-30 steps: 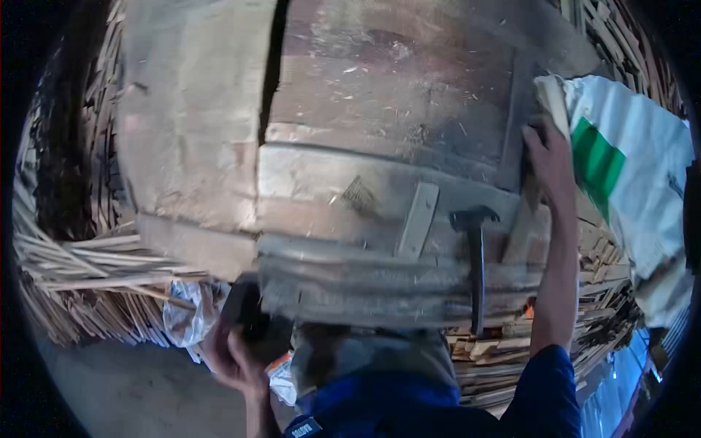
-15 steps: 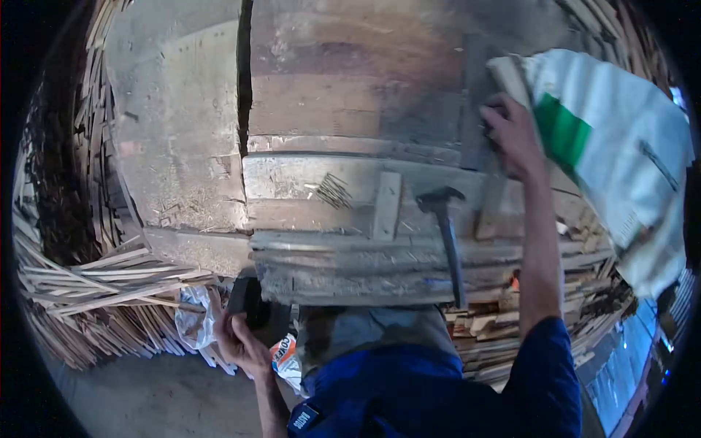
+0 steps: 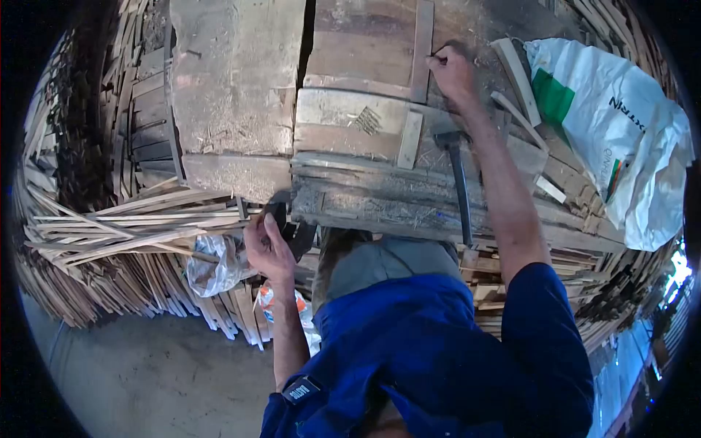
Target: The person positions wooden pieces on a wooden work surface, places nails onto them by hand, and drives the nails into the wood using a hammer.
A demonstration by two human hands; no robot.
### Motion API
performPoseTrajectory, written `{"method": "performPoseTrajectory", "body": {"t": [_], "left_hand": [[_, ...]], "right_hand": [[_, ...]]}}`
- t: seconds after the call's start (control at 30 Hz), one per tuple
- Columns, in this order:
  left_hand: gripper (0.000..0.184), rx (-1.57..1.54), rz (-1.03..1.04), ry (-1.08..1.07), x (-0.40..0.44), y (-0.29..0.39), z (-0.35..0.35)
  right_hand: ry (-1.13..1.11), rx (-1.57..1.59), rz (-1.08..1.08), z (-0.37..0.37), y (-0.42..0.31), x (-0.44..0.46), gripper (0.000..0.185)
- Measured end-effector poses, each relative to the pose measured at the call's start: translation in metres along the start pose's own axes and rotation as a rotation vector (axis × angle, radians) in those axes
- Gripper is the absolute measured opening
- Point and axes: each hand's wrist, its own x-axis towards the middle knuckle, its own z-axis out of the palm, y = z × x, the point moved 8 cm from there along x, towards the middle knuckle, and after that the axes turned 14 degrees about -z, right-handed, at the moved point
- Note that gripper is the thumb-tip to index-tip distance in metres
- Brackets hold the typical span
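Note:
My right hand is over the upper boards, its fingers pinched at the edge of a narrow wooden strip. The strip lies upright in view across the planks. Below it rests a shorter wooden piece, with a small pile of nails to its left. A hammer lies with its head beneath my right forearm and its handle toward me. My left hand is low at the bench's near edge, thumb raised and apart from the fingers, beside a black object I cannot make out.
A white sack with a green patch lies at the right, beside loose wood offcuts. Thin slats are stacked at the left, with a clear plastic bag by them. Concrete floor shows below.
My right hand has moved left from beside the sack, bringing the wooden strip onto the middle boards. My left hand has risen toward the bench edge. The view has shifted.

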Motion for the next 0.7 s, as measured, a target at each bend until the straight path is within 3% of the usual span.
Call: {"method": "performPoseTrajectory", "body": {"t": [0.3,0.7], "left_hand": [[0.028,0.004,0.074,0.041,0.002,-0.008,-0.002],[0.029,0.008,0.089,0.042,0.003,-0.010,-0.001]], "right_hand": [[-0.065,-0.112,0.116,-0.005,-0.040,-0.007,0.072],[0.044,-0.043,0.105,-0.006,-0.040,-0.019,0.072]]}}
